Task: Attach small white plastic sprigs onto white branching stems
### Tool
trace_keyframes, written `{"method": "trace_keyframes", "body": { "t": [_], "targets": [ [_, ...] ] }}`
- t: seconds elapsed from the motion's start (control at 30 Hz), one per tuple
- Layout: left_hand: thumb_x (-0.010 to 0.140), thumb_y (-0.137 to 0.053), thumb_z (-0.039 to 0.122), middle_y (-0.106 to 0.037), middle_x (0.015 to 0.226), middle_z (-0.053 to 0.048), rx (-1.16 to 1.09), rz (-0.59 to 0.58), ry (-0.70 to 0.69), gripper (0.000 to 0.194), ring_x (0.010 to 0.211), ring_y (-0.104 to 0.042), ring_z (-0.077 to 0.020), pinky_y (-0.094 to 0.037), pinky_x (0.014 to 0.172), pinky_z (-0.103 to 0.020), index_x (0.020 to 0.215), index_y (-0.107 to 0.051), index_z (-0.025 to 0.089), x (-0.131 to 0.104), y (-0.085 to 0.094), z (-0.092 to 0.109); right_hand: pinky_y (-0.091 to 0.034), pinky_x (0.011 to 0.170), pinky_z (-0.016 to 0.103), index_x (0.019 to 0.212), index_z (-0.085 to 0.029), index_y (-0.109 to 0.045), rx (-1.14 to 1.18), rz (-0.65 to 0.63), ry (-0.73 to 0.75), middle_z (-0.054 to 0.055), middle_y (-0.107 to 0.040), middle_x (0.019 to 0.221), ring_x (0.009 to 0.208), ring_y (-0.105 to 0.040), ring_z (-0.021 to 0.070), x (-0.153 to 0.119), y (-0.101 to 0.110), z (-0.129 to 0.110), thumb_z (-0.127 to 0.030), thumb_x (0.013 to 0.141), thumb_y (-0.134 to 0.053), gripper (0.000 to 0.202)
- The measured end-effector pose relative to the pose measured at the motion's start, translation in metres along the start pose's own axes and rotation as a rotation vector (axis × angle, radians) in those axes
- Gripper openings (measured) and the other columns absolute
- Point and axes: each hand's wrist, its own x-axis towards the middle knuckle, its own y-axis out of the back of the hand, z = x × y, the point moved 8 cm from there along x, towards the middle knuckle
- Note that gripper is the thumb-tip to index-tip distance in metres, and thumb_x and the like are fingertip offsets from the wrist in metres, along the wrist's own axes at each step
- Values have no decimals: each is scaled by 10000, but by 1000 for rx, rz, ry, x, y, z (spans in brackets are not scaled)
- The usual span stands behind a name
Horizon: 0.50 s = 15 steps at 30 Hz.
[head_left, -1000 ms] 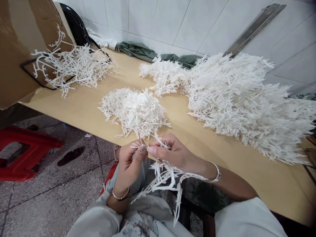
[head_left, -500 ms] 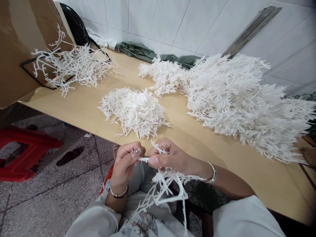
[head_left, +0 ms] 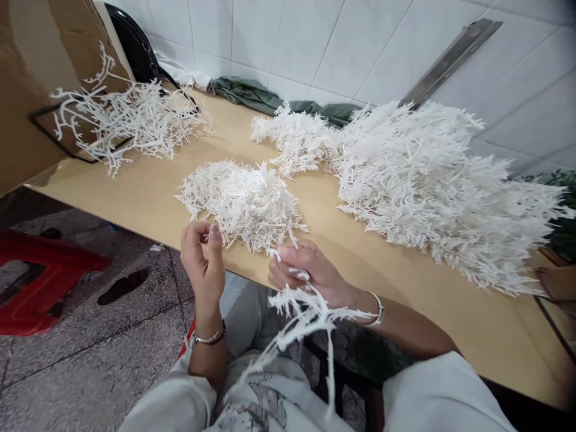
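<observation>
My right hand (head_left: 315, 271) is closed around white branched strands (head_left: 310, 327), which hang down over my lap. To its left, my left hand (head_left: 204, 264) is raised at the table's front edge, thumb and fingers pinched together; whatever is between them is too small to make out. A loose heap of short white pieces (head_left: 243, 204) lies on the table just beyond both hands. A much larger mass of white branched pieces (head_left: 432, 186) covers the right side, joined to a smaller clump (head_left: 301, 138) at the back.
Longer white branches (head_left: 139, 120) lie at the back left over a black wire frame, beside a cardboard box (head_left: 36, 78). Dark green cloth (head_left: 252, 96) lies along the tiled wall. A red stool (head_left: 45, 282) and a dark slipper (head_left: 123, 286) are on the floor.
My left hand has moved left and up, away from my right hand and the strand between them. My right hand keeps its hold, and the hanging strands have swung slightly.
</observation>
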Motion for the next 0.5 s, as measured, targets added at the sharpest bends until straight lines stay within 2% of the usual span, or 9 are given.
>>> {"method": "trace_keyframes", "body": {
  "t": [0.1,0.2,0.3,0.4,0.47,0.5],
  "targets": [
    [867,-574,325,-589,846,-56,476,-84,-90,129,872,-484,-215,-377,765,-330,854,-565,197,13,-10,-14,-192,394,226,520,-184,-377,-104,121,-23,-81,-322,432,384,-247,49,4,12,-1,-421,869,-564,461],
    [847,-600,300,-606,918,-72,650,-208,-95,113,939,-500,-249,-384,836,-367,912,-591,208,20,-23,-29,-168,408,237,521,-187,-354,-180,197,-66,-78,-324,449,404,-237,51,4,18,-6,-485,859,-548,491],
    [828,-629,342,-563,1026,-90,571,-155,-103,177,1025,-512,-246,-397,906,-374,943,-603,210,23,-21,-25,-177,433,235,520,-183,-358,-227,235,-61,-73,-323,466,431,-259,52,2,20,-13,-506,854,-541,500],
    [845,-610,355,-540,1079,-97,385,-50,-149,171,1121,-497,-236,-389,963,-366,916,-598,200,19,-10,-4,-196,443,229,544,-182,-374,-287,266,-29,-68,-335,492,452,-287,56,-1,21,-19,-503,862,-529,478],
    [903,-523,356,-583,984,-72,228,-101,-148,175,1031,-546,-208,-410,919,-345,873,-598,201,9,-9,11,-207,445,224,560,-181,-371,-385,261,43,-62,-338,526,469,-295,56,-3,19,-27,-476,880,-519,459],
    [931,-464,374,-602,890,-55,137,-170,-125,240,925,-573,-192,-427,858,-330,837,-600,200,3,-11,18,-213,450,222,563,-182,-357,-457,251,95,-61,-325,540,475,-291,56,-4,16,-31,-449,895,-510,453]
  ]
}}
